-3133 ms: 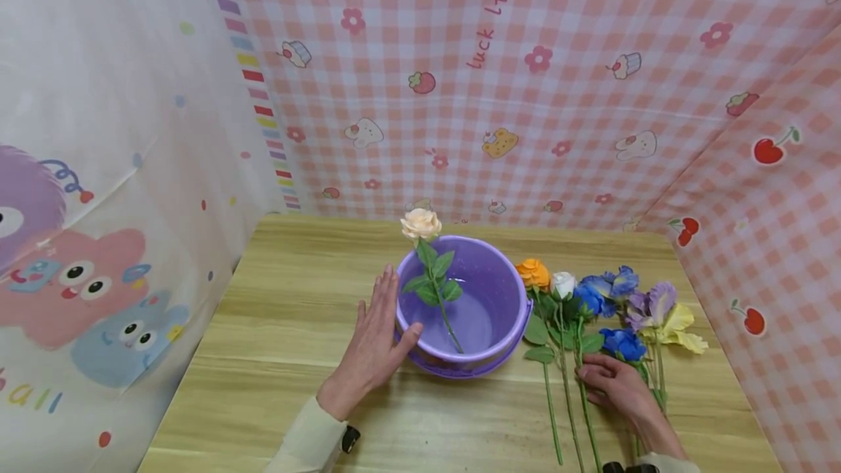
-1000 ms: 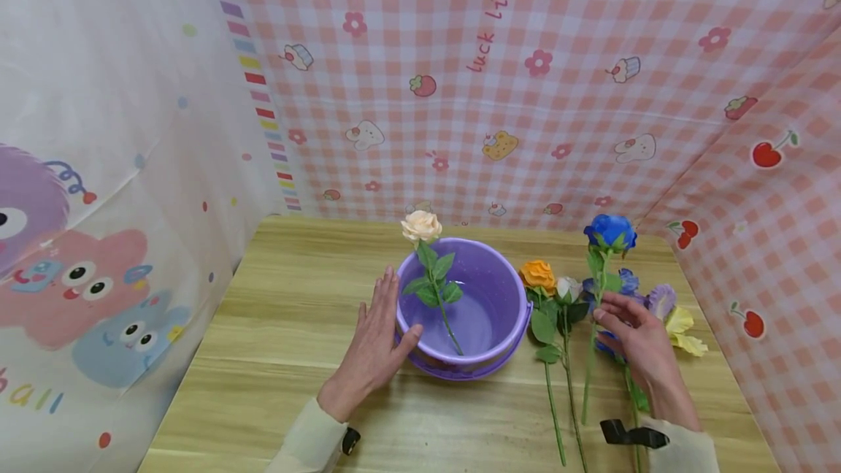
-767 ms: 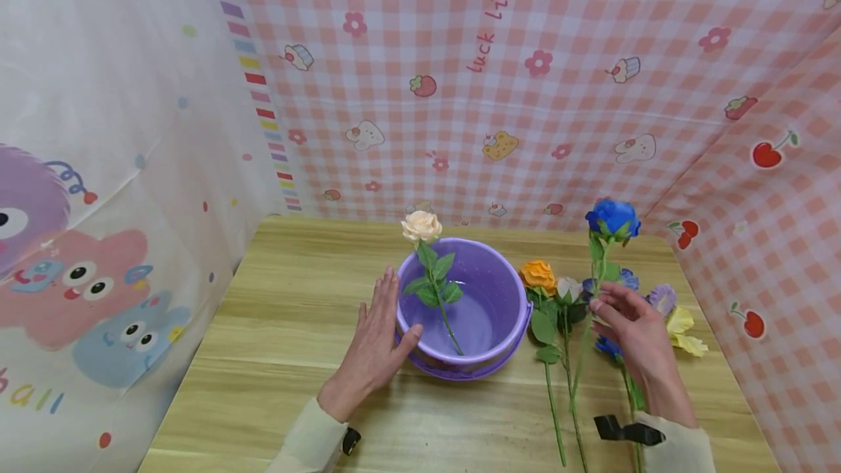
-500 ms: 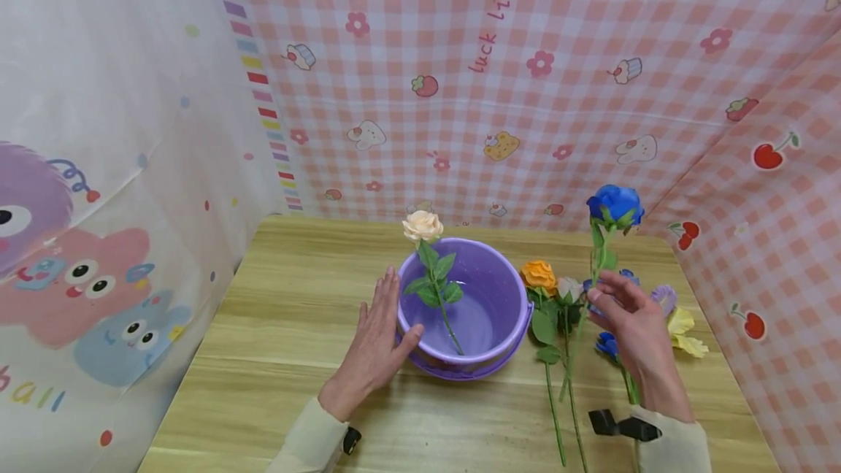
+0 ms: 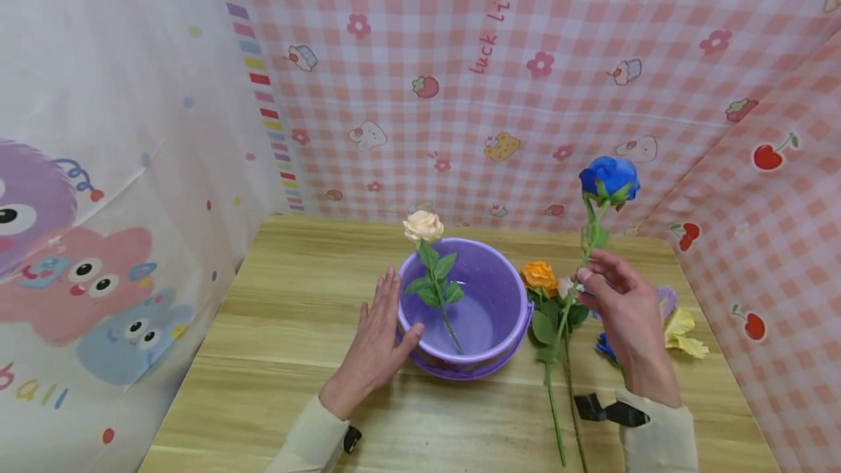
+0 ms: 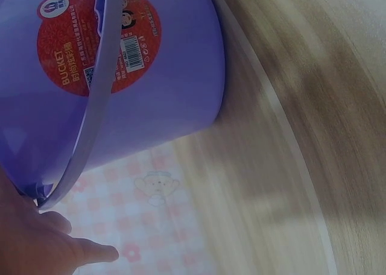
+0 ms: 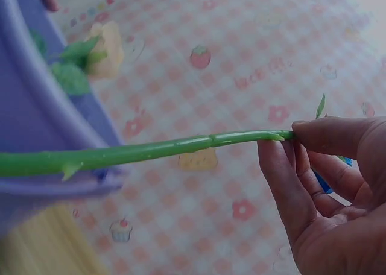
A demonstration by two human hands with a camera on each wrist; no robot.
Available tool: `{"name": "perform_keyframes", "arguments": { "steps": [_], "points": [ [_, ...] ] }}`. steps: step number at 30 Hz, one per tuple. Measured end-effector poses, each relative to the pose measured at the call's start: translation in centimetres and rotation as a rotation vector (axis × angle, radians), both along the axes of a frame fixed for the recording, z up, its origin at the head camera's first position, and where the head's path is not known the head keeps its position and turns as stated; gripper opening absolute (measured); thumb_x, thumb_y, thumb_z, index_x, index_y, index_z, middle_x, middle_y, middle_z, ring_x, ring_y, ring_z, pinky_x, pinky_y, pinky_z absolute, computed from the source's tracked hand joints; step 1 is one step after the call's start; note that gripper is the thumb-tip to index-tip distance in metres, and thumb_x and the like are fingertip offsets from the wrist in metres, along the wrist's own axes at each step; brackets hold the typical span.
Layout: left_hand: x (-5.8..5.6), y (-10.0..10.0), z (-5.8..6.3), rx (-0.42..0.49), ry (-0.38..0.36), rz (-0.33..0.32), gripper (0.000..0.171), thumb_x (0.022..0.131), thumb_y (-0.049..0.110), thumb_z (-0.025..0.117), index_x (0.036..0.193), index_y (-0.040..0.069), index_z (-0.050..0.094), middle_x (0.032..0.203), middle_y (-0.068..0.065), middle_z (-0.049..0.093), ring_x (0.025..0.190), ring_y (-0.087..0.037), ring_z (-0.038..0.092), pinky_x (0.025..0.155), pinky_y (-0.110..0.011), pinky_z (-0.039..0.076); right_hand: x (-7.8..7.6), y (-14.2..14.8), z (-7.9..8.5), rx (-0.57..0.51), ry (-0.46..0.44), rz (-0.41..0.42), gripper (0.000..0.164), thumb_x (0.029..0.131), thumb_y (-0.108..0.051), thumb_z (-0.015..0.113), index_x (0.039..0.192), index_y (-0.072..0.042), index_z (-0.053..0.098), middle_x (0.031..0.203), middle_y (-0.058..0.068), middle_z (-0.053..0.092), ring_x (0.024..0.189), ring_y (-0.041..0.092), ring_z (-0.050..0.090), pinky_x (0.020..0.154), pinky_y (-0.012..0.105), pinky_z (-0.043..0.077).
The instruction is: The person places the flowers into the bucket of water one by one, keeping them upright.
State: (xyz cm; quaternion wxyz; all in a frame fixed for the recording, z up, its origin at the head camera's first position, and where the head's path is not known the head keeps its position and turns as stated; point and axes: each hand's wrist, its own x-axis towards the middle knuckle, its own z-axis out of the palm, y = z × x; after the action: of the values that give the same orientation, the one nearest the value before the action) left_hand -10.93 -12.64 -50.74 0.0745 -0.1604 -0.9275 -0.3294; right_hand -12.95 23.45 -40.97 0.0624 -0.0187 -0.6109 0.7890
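In the head view a purple bucket stands mid-table with a pale peach rose leaning inside it, its bloom above the rim. My left hand lies with straight fingers along the bucket's left side. My right hand pinches the green stem of a blue rose between thumb and fingertips. The bloom points up and the stem slants down to the left, over the other flowers. In the right wrist view the stem runs from the fingertips across the bucket's rim.
Right of the bucket lie an orange rose, a white rose partly hidden behind the held stem, a blue flower, a purple flower and a yellow flower. Patterned cloths enclose the wooden table. The bucket handle hangs down in front.
My right hand has picked the blue rose out of the flowers on the table, raised it upright and shifted it slightly left. My left hand stays by the bucket.
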Motion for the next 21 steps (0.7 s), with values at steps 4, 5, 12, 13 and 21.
{"name": "perform_keyframes", "arguments": {
  "steps": [4, 5, 12, 13, 21],
  "points": [
    [0.0, 0.0, 0.0, -0.001, -0.002, 0.001, 0.087, 0.105, 0.055, 0.043, 0.167, 0.01, 0.002, 0.174, -0.007, -0.004, 0.158, -0.031, 0.003, 0.119, -0.071, 0.01, -0.3, -0.9, 1.0, -0.025, 0.028, 0.002, 0.032, 0.098, -0.002, 0.069, 0.129, -0.008, 0.066, 0.104, 0.0, 0.065, 0.092, 0.012, 0.068, 0.077, 0.025, 0.062],
    [0.0, 0.0, 0.0, 0.0, -0.003, 0.001, 0.087, 0.105, 0.055, 0.043, 0.167, 0.01, 0.002, 0.174, -0.006, -0.004, 0.158, -0.031, 0.003, 0.119, -0.071, 0.01, -0.4, -1.1, 1.3, -0.027, 0.033, 0.003, 0.032, 0.098, -0.002, 0.069, 0.129, -0.008, 0.066, 0.104, 0.0, 0.065, 0.092, 0.012, 0.068, 0.077, 0.025, 0.062],
    [0.0, -0.1, 0.0, -0.003, -0.004, 0.0, 0.088, 0.105, 0.055, 0.043, 0.167, 0.009, 0.001, 0.174, -0.005, -0.006, 0.158, -0.032, 0.003, 0.119, -0.071, 0.01, -1.0, -2.6, 2.4, -0.043, 0.067, 0.012, 0.028, 0.098, 0.0, 0.068, 0.125, -0.009, 0.068, 0.102, 0.001, 0.066, 0.091, 0.013, 0.069, 0.075, 0.024, 0.062],
    [0.0, -0.1, 0.0, -0.005, -0.003, 0.001, 0.088, 0.105, 0.055, 0.043, 0.167, 0.009, 0.001, 0.174, -0.005, -0.005, 0.158, -0.032, 0.003, 0.119, -0.071, 0.011, -1.1, -2.8, 2.5, -0.049, 0.073, 0.017, 0.028, 0.098, 0.0, 0.068, 0.125, -0.009, 0.068, 0.102, 0.001, 0.066, 0.091, 0.013, 0.069, 0.075, 0.024, 0.062],
    [0.0, -0.1, 0.0, -0.001, -0.002, 0.001, 0.088, 0.105, 0.055, 0.043, 0.167, 0.01, 0.0, 0.174, -0.007, -0.004, 0.158, -0.03, 0.003, 0.119, -0.07, 0.011, -2.0, -4.5, 3.6, -0.069, 0.083, 0.008, 0.03, 0.097, -0.001, 0.071, 0.126, -0.008, 0.067, 0.104, 0.003, 0.066, 0.092, 0.014, 0.07, 0.077, 0.026, 0.062]
  ]
}}
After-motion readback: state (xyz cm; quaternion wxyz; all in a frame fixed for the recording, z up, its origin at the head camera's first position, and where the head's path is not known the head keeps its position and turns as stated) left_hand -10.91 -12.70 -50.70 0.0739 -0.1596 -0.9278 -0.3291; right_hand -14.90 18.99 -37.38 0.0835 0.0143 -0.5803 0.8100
